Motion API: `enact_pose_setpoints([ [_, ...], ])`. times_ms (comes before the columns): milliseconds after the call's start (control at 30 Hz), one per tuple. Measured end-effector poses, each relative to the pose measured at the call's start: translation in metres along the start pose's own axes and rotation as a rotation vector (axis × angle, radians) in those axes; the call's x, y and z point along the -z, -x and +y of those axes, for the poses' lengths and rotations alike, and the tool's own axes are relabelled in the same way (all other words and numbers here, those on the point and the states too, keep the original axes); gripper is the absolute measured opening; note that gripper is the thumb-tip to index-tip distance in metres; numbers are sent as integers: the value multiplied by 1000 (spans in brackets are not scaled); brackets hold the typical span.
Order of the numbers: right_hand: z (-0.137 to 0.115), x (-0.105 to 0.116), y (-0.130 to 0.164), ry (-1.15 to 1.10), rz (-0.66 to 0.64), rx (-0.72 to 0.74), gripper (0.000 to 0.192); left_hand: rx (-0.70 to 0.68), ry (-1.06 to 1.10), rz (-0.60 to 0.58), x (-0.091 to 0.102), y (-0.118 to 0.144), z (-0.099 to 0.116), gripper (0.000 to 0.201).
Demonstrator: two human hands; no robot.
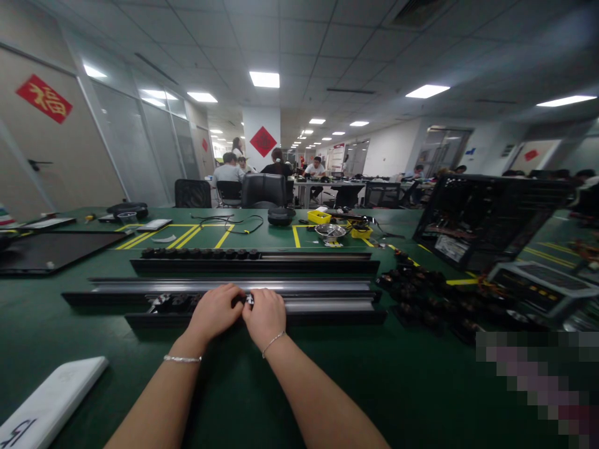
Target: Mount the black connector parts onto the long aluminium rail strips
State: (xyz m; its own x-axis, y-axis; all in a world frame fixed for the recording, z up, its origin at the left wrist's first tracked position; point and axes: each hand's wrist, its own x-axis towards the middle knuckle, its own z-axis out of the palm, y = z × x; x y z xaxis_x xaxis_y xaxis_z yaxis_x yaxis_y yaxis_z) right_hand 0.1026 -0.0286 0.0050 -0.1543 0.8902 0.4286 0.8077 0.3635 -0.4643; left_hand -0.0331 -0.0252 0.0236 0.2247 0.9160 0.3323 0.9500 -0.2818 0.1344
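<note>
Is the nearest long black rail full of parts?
The long black rail is partly filled: small black parts sit left; bare silver channel shows past the right hand.

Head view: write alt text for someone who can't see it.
A person's left hand and right hand meet at a small part over the nearest of three black rails on a green table. Black parts lie heaped at right, near a black case.

Before me on the table (224, 408), three rails (135, 287) one behind another, small parts (201, 254) along the rearmost's left half, loose components (433, 296) right of the rails, a computer case (486, 212) behind those, a bowl (331, 232) beyond the rails
</note>
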Motion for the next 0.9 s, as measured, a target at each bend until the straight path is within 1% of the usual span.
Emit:
enact_pose_setpoints([
  [300,6,-1,1,2,24,-12,20,24,-13,15,-3,-1,1,22],
  [533,14,4,2,36,63,-46,21,28,-58,46,-2,0,3,22],
  [633,18,7,3,55,72,-34,20,36,-102,92,-4,0,6,23],
  [733,21,7,3,74,90,-10,18,27,-153,168,-7,1,11,24],
  [800,21,7,3,81,103,-9,18,-10,-180,205,-11,1,15,26],
  [900,20,7,3,85,107,-27,18,-70,-211,226,-15,1,19,28],
])
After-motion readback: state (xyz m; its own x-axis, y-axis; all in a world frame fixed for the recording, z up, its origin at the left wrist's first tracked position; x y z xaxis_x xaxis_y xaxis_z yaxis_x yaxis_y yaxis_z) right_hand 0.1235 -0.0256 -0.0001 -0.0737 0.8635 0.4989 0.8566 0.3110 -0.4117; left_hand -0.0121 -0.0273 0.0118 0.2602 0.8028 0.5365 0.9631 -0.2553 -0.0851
